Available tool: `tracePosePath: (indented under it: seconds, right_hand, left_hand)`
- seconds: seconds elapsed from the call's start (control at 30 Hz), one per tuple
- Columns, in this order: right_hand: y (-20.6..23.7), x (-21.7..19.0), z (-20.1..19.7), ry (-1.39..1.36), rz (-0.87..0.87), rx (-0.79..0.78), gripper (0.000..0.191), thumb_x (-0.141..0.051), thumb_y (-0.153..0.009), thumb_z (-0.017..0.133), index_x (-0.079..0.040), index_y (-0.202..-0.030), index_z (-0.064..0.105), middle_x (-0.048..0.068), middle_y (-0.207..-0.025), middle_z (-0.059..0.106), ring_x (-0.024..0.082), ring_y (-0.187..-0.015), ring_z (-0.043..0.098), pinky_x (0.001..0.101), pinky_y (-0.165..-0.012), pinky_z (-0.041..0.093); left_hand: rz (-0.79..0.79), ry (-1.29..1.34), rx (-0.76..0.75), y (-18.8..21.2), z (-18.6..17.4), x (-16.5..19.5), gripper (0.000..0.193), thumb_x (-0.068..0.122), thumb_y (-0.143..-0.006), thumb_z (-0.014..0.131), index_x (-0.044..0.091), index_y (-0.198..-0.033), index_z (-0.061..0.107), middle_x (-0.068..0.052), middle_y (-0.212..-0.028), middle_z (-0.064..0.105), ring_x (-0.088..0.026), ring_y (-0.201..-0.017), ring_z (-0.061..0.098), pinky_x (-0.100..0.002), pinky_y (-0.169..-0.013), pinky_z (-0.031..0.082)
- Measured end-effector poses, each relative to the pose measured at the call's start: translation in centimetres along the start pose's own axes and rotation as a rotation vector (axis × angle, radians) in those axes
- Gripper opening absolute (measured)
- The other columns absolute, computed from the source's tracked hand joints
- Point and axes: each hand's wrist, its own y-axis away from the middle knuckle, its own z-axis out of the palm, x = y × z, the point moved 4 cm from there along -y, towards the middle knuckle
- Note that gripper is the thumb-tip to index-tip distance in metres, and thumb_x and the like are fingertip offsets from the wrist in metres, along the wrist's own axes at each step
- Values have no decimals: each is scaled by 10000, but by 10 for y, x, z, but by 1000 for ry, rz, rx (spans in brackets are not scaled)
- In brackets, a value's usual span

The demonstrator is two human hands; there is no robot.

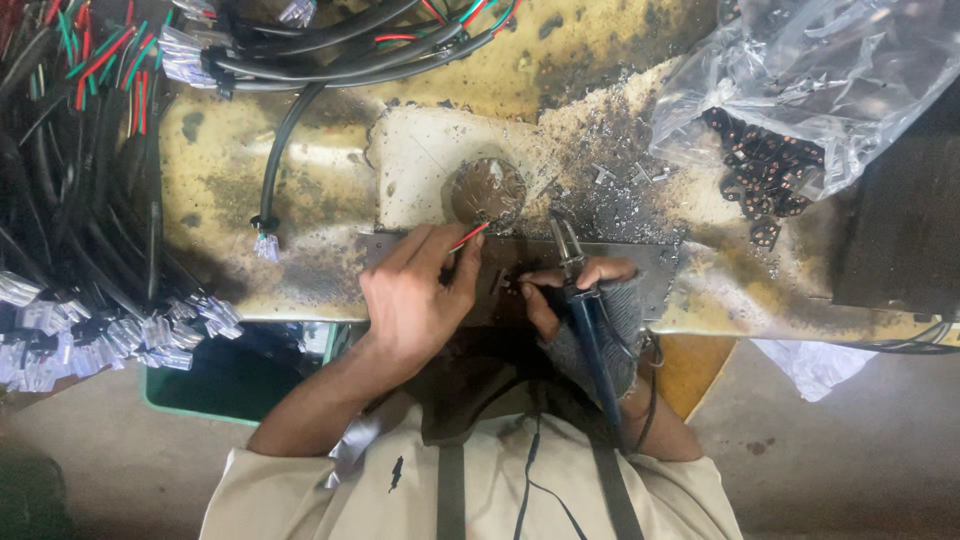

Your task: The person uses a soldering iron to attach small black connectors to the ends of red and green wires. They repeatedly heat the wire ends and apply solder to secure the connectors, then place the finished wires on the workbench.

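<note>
At the near edge of a scorched yellow workbench (300, 200), the left hand (415, 295) is reaching forward with its back to the camera, thumb and fingertips pinching a thin red wire (468, 237) whose free end is pointing toward a round, dark, burnt patch (486, 190) on the bench top. Just beside it, the right hand (585, 290), partly covered by a grey fingerless glove, is curling closed around the dark handle of a soldering iron (580, 300); the metal tip is angling up and away from the body, ending close to the wire's end, though whether the two are touching cannot be told. Both hands are hovering over a small dark workpiece (505, 280) resting on a grey metal plate (650, 265).

Around that plate the bench surface is showing black stains and a scatter of pale solder flecks. Beyond the right hand a clear plastic bag (800, 70) is lying open, holding small black and copper-coloured parts (765, 170). Across the far edge and down the left side, thick black cable bundles (330, 55) with red and green wires and clear connector plugs (150, 330) are crowding the bench. Below the bench, a green bin (190, 400) is sitting on a grey concrete floor (860, 440).
</note>
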Motion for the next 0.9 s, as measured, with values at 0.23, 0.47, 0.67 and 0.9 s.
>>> tracePosePath:
  seconds: [0.23,0.47,0.67,0.9]
  right_hand:
    - [2,-8,7,201,-89,-158,489,7,-882,822,-80,-1140,415,54,-1027,627,113,-893,628,270,-768,522]
    - [11,-9,-15,230,-57,-52,600,-99,-759,870,-15,-1160,432,96,-988,549,121,-820,596,261,-686,506]
    - [33,18,-29,92,-45,-49,377,-19,-938,754,-51,-1214,500,50,-898,640,113,-756,615,255,-671,493]
    - [29,-3,-31,259,-413,-184,280,-50,-890,768,-78,-1053,542,43,-737,621,142,-676,638,256,-622,490]
  left_hand:
    - [8,-44,-17,-13,4,-2,129,116,-869,809,81,-924,698,-93,-827,695,-297,-653,676,-397,-586,524]
    - [-46,296,-315,14,7,5,96,109,-849,798,55,-873,722,-86,-746,681,-228,-563,649,-359,-521,495]
    - [-79,290,-221,27,15,5,103,111,-853,809,51,-892,736,-79,-698,648,-216,-526,617,-339,-495,480]
    - [-59,268,-160,28,15,8,119,85,-819,811,48,-888,721,-80,-754,664,-227,-598,663,-336,-534,519]
